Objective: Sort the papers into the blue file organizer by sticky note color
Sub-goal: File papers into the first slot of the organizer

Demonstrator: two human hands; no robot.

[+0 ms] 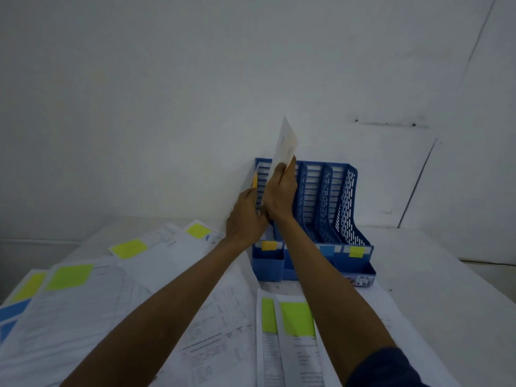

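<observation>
The white paper sheet (285, 141) rises upright from the right hand's (280, 192) fingers, which pinch its lower part. An orange sticky note (291, 163) shows at the fingertips. Below them is the leftmost slot of the blue plastic file organizer (343, 191). Just beside, the left hand (245, 219) curls its fingers on a second white sheet (248, 181).

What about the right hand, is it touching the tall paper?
Touching. The head view shows the right hand gripping the bottom of the paper above the organizer.
</observation>
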